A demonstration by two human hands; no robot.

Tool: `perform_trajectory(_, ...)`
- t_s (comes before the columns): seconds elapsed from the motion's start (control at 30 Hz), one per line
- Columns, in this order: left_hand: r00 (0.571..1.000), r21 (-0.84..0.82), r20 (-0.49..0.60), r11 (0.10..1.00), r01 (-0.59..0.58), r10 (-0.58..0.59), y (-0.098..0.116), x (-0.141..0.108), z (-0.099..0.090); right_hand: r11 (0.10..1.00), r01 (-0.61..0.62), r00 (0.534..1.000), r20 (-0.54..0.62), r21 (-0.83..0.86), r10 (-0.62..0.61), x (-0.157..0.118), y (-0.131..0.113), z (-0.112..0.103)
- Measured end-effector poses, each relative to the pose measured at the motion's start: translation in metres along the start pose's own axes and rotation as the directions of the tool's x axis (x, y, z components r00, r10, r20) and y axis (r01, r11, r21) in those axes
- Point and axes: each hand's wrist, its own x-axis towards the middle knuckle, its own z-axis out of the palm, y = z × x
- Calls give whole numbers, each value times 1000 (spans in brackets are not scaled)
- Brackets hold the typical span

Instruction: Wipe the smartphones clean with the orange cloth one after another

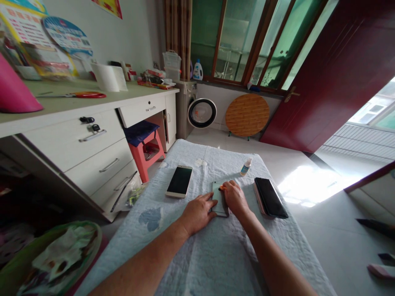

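Down at the middle of the cloth-covered tabletop [212, 263], in the head view (only one we've got), there's a pale phone [220, 205] lying flat with both hands on it. Left hand [199, 211] has its fingers spread over the phone's left side, more resting and steadying than gripping, as far as I can tell. Right hand [235, 200] is closed up in a pinch on a small orange piece [223, 188], right at the phone's upper end; could be a bit of cloth, but it's too small to be sure. So progress-wise, I'd call it mid-job: looks like this phone is being rubbed or wiped, and it's not finished since the orange bit is right there on it. Off to the left lies a white-framed phone [179, 181], and on the right a dark phone [270, 198] with a pinkish edge under it, neither being touched. Honestly can't tell whether those two are done or waiting. Little bottle [246, 167] stands beyond the right hand, also untouched, and no way to tell if any of it's been used.
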Motion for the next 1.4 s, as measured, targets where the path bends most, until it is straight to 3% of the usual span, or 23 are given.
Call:
perform_trajectory(0.5, 1000, 6, -1, 1000, 3, -3, 0, 0, 1, 996, -60, 998, -6, -60, 60, 32, 4, 7)
perform_trajectory(1.07, 1000, 11, 6, 1000, 19, -19, -2, -1, 1, 982, 188, 973, 142, -38, -181, 51, -29, 17)
perform_trajectory(1.4, 999, 36, -11, 999, 34, -33, 3, -2, 2, 985, 155, 977, 160, -73, -142, 45, -25, 11)
